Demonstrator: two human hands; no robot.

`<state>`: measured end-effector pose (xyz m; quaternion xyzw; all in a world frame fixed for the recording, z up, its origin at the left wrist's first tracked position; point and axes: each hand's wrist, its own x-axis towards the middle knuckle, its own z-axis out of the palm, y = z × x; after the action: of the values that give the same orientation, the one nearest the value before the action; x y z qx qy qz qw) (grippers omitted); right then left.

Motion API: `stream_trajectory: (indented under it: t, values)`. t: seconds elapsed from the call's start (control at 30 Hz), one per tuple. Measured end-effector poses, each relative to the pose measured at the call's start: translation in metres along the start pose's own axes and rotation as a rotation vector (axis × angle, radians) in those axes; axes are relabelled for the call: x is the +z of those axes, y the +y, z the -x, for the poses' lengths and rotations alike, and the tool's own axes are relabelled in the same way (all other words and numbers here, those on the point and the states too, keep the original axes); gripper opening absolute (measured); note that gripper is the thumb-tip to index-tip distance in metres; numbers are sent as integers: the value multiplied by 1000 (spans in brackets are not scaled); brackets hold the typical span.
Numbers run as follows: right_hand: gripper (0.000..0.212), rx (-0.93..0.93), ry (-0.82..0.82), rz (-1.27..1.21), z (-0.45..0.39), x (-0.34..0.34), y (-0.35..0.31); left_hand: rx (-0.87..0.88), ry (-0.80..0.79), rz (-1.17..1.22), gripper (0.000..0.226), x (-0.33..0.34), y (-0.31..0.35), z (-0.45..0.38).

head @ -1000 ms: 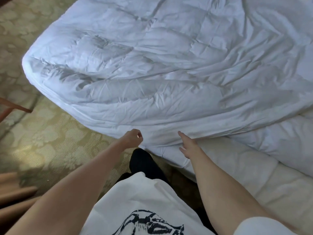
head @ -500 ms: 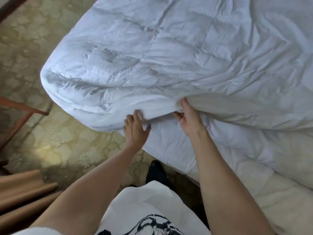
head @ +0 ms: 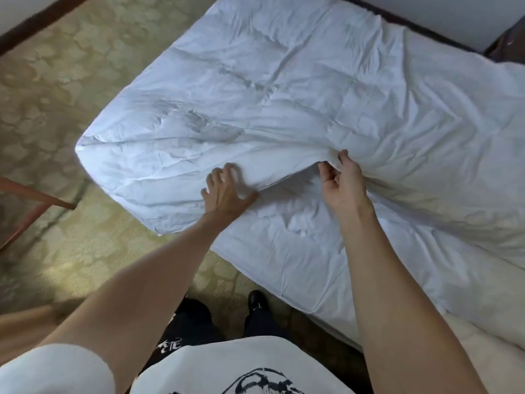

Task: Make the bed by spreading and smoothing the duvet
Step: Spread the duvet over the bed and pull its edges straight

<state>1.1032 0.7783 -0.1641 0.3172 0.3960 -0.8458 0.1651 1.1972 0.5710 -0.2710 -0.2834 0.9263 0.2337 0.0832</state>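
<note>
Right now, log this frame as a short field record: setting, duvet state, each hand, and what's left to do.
setting: bedside, patterned carpet underfoot
duvet: white, wrinkled, its near edge folded back on the bed
left hand: fingers spread, pressing flat on the folded edge
right hand: pinching and lifting the fold
under the fold: more white bedding
other: reddish wooden frame at left
remaining: fold not yet spread, wrinkles not yet smoothed

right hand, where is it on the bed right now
In the head view the right hand is right of centre, pinching the lifted folded edge of the white duvet, with the left hand flat on the duvet just beside it.
</note>
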Motion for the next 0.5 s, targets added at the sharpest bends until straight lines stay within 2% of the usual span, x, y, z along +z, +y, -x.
stream_trajectory:
  t: [0.07, 0.13, 0.2, 0.27, 0.33, 0.37, 0.43, 0.5]
  values:
    - [28, -11, -3, 70, 2, 3, -2, 0, 126, -23, 68, -9, -3, -19]
    - [36, -49, 9, 95, 2, 1, -1, 101, 145, -36, 32, -21, -10, -40]
    - [38, -87, 3, 81, 2, 0, 8, 160, 135, 80, 16, -36, -16, -56]
    - [31, -94, -66, 150, 2, 6, 31, 165, 90, 195, 16, -60, -21, -68]
    - [15, -48, -155, 421, 4, 23, 73, 255, 45, 197, 18, -87, -23, -78]
    - [19, 17, -196, 612, 7, 35, 101, 321, 22, 186, 19, -101, -24, -82]
    - [47, 163, -267, 868, 15, 68, 169, 459, -27, 190, 23, -125, -22, -86]
    - [73, 197, -272, 864, 22, 107, 231, 552, -84, 202, 25, -147, -15, -85]
